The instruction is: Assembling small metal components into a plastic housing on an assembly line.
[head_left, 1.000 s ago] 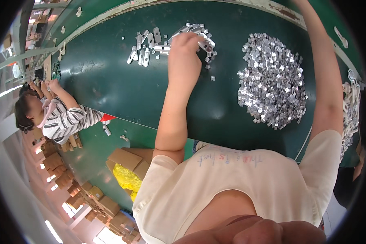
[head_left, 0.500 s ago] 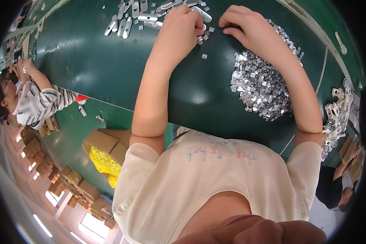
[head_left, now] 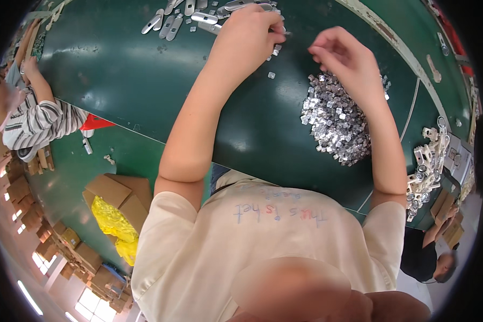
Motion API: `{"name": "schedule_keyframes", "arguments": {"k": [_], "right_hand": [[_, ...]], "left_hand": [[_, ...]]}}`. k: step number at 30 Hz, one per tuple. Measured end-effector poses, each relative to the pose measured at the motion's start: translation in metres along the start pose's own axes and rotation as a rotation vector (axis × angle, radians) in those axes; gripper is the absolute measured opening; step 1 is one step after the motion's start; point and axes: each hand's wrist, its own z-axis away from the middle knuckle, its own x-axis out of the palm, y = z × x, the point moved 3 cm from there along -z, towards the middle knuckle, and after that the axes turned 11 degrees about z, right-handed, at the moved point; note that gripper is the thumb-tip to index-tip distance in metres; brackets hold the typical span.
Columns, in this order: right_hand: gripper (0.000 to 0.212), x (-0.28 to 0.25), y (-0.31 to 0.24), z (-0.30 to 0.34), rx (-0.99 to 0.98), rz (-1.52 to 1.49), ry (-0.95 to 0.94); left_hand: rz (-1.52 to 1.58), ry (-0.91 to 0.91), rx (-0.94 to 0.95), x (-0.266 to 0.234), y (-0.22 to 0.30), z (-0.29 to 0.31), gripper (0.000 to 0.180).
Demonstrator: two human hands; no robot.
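My left hand (head_left: 255, 33) is at the far middle of the green table (head_left: 129, 91), fingertips pinched together. A small silvery bit shows at their tips, too little to name. Beside and below that hand lie a few loose small square metal pieces (head_left: 271, 75). My right hand (head_left: 346, 61) is over the far part of a heap of these small pieces (head_left: 335, 115), fingers curled and thumb close to the index finger. Whatever is between them, if anything, cannot be made out. Left of my left hand lie several long rounded silver metal parts (head_left: 174, 28).
White and silver parts (head_left: 426, 166) are piled at the right. A cardboard box with yellow plastic (head_left: 110, 214) stands on the floor at the left. One person in a striped top (head_left: 37, 126) works at the left, another in black (head_left: 421, 252) at the lower right.
My right hand has drawn back toward me and a little right, nearer the heap. My left hand has shifted slightly right. The whole view has turned a little.
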Motion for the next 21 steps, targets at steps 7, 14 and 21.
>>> {"name": "schedule_keyframes", "arguments": {"k": [7,14,21], "right_hand": [[0.022,-0.049,-0.007,0.056,-0.030,-0.241,0.232],[0.017,-0.051,-0.006,0.085,-0.163,-0.263,0.340],[0.019,-0.037,-0.007,0.084,-0.278,0.034,0.199]], "left_hand": [[0.865,-0.087,-0.073,0.010,0.049,0.008,0.018],[1.060,-0.249,-0.184,0.035,0.060,0.020,0.018],[1.111,-0.260,-0.259,0.048,0.061,0.038,0.022]]}}
